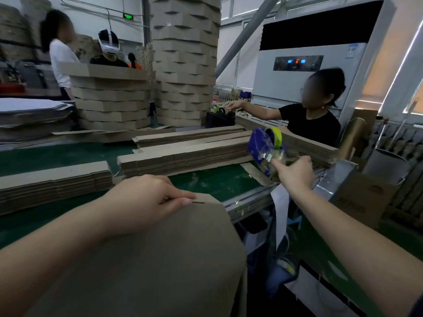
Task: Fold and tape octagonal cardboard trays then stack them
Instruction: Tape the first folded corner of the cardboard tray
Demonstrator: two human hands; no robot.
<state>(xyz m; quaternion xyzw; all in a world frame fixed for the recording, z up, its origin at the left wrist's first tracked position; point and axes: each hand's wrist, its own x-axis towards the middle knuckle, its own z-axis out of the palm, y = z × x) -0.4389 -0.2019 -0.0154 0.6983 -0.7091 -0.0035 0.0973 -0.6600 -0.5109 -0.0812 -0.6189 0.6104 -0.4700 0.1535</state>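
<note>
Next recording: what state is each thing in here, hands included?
left hand: grips the far edge of the cardboard tray.
cardboard tray: held, not yet stacked.
right hand: grips the tape dispenser.
tape dispenser: lifted off the table, roll loaded.
tray stacks: tall, upright.
cardboard strips: flat, piled on the table.
air conditioner: on, display lit.

Dim indoor light; glow from what seems a window (386, 72) right; edges bend, background soft.
</note>
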